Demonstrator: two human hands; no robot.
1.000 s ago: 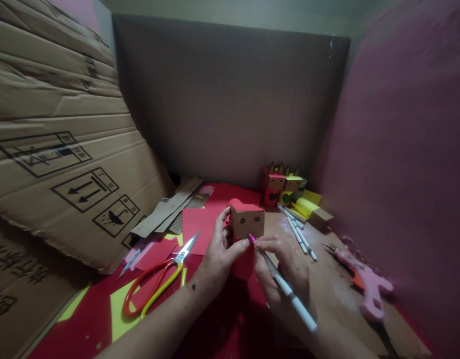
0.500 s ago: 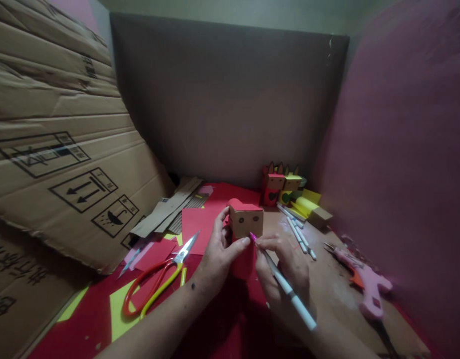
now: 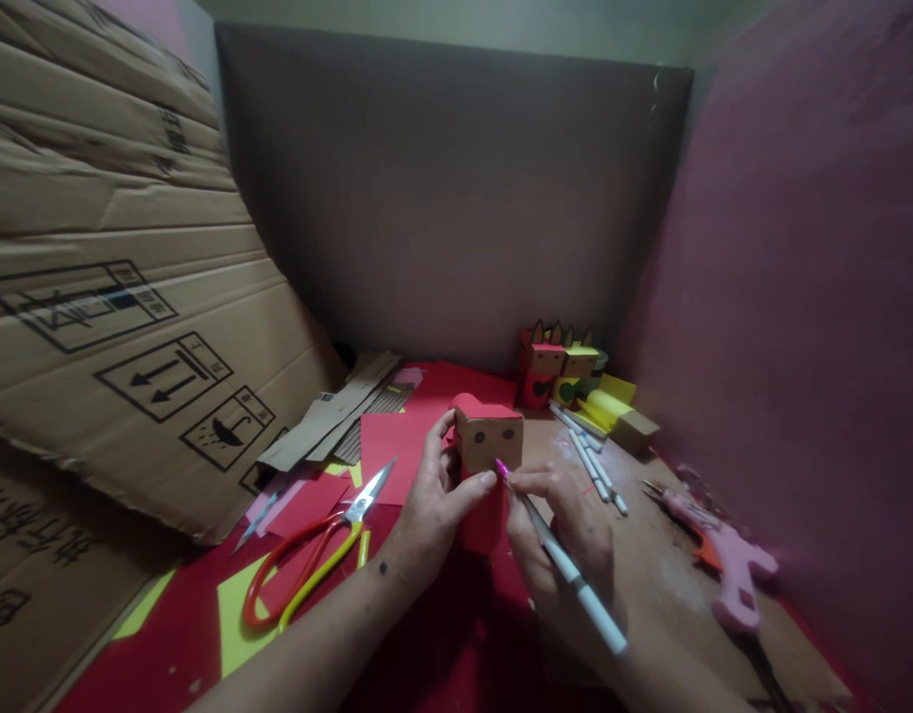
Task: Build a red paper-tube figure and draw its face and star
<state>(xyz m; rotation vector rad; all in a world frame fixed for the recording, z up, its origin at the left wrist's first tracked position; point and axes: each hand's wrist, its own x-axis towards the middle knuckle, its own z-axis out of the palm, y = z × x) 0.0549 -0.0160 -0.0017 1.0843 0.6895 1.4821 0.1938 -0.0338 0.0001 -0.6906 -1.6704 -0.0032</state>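
Observation:
My left hand (image 3: pixel 438 500) is closed around the side of a small red paper and cardboard figure (image 3: pixel 490 448), its thumb on the front. The figure's brown cardboard face bears two dark round eyes and has a red top. A white marker pen (image 3: pixel 567 566) with a magenta tip end is pinched in my right hand (image 3: pixel 564 530). The tip touches or nearly touches the lower part of the cardboard face. Below the face, the red body is partly covered by my hands.
Scissors (image 3: pixel 359 510) with red and yellow handles lie at left near red paper sheets (image 3: pixel 389 446) and cardboard strips (image 3: pixel 327 426). At right are several markers (image 3: pixel 590 465) and a pink glue gun (image 3: pixel 731 569). Finished-looking red (image 3: pixel 538 381) and yellow figures (image 3: pixel 575 371) stand behind.

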